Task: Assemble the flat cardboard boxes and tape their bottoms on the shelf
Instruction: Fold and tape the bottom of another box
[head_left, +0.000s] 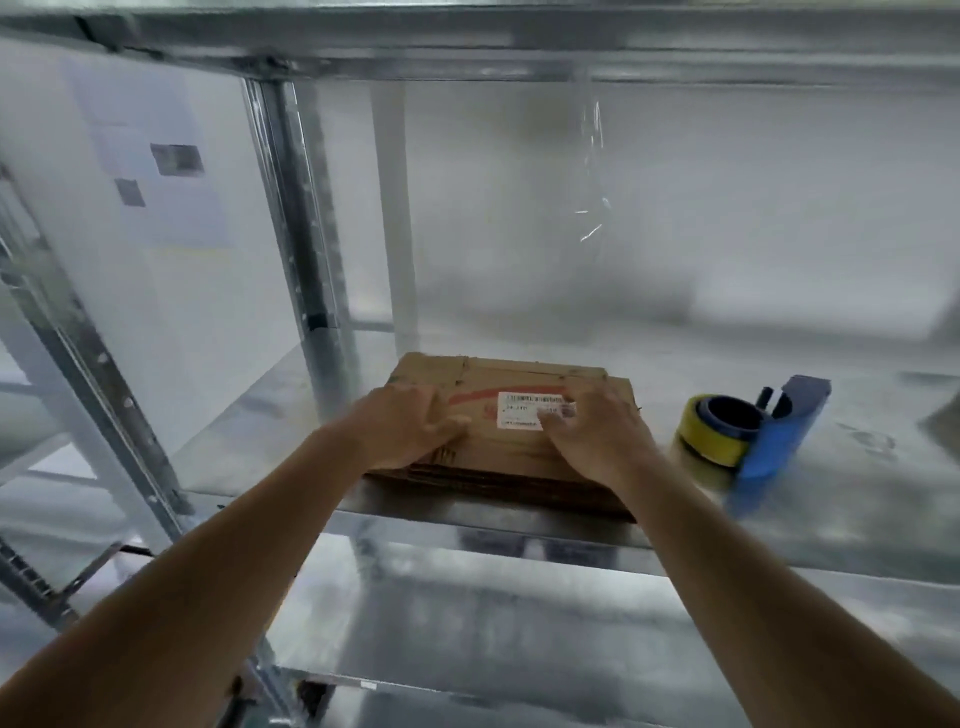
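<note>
A stack of flat cardboard boxes (504, 441) lies on the metal shelf (270, 415), near its front edge. The top box carries a white label and a red mark. My left hand (410, 423) rests flat on the left part of the top box, fingers spread. On the right part lies my right hand (597, 434), its fingertips touching the white label. Neither hand grips anything. A blue tape dispenser (769, 441) with a yellowish roll of tape (709, 439) stands on the shelf to the right of the stack.
A metal upright post (306, 234) rises behind and left of the stack. An upper shelf beam (519, 47) runs overhead. A strip of clear tape (592, 171) hangs from it. A lower shelf (467, 613) lies beneath. White wall behind.
</note>
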